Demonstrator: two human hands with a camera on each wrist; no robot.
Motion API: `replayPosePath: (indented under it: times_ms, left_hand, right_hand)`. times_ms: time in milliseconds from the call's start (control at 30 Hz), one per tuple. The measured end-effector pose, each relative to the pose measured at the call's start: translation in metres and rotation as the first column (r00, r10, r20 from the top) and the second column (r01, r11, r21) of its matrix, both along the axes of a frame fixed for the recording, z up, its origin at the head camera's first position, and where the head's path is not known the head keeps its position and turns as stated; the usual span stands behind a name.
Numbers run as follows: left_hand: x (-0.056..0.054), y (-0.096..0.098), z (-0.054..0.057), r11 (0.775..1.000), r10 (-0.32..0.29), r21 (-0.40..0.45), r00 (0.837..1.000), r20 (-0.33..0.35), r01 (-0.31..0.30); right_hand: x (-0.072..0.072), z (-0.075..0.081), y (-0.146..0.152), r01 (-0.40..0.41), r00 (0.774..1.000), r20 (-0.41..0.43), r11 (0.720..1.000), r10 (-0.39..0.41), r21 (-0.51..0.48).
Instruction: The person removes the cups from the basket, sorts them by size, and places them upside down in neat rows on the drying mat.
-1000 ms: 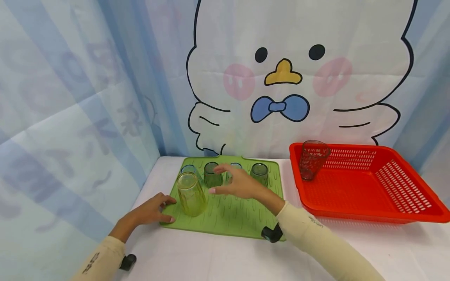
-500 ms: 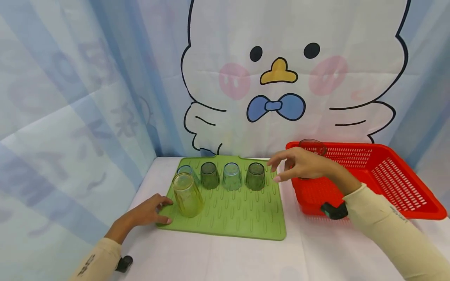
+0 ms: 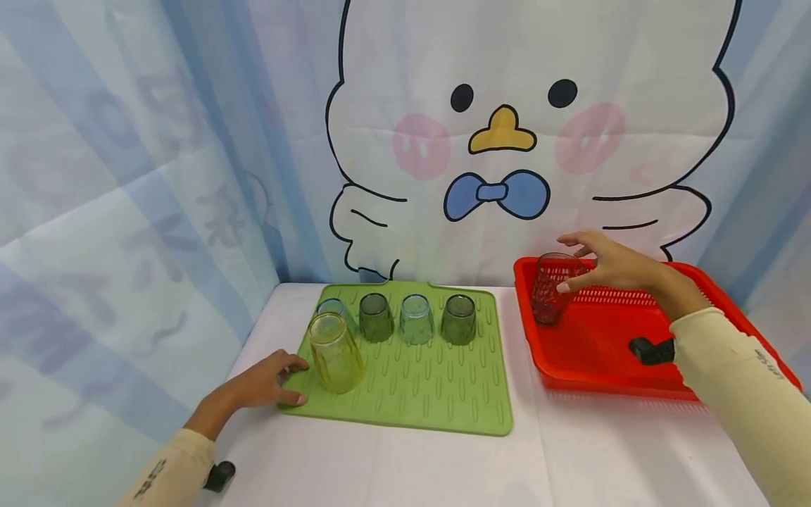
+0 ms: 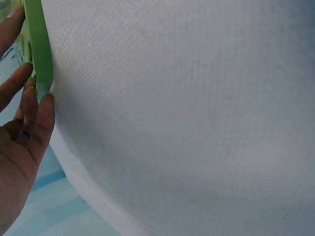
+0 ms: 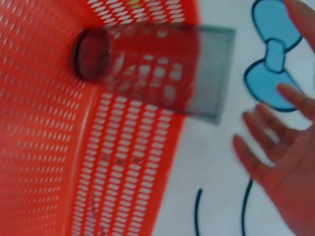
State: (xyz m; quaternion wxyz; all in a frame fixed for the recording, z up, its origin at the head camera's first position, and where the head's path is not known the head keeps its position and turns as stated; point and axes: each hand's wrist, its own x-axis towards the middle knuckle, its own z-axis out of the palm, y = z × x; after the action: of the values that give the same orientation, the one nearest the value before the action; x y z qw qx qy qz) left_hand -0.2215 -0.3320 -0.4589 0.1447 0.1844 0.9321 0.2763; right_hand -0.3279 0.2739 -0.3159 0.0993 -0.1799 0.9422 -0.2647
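My right hand [image 3: 617, 269] is over the red plastic basket [image 3: 545, 366], thumb and fingers spread beside the rim of a tall clear grey glass [image 3: 548, 290]. In the right wrist view that glass [image 5: 211, 73] leans upright against the basket's wall, with a gap between it and my fingers. At the left, my left hand [image 3: 261, 380] rests its fingertips and thumb on the left edge of a green drying mat [image 3: 437, 398]. Close to that hand, a tall yellow glass [image 3: 337, 358] stands upside down on the mat; the left wrist view catches only the mat's edge [image 4: 42, 44].
Along the mat's back stand several short upside-down glasses: a blue-rimmed one [image 3: 332, 308] partly behind the yellow glass, a dark one [image 3: 376, 318], a pale blue one [image 3: 416, 320] and another dark one [image 3: 459, 320]. A printed curtain [image 3: 494, 232] hangs behind the white-covered table [image 3: 380, 465].
My right hand has moved right, from above the mat past the short glasses to the grey glass in the basket. My left hand has stayed at the mat's edge.
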Motion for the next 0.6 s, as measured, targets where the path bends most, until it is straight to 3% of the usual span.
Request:
replayPosePath:
  times_ms: [333,600]
  left_hand:
    - [-0.001,0.000,0.001,1.000,-0.009,-0.003,1.000,-0.006,0.009]
    - [-0.001,0.000,-0.001,1.000,-0.016,-0.003,1.000,-0.005,0.016]
  right_hand:
    - [-0.024,-0.023,0.017,-0.030,0.993,0.114,0.991,0.015,0.132]
    - [-0.031,-0.027,0.016,-0.016,0.997,0.073,0.988,0.005,0.153]
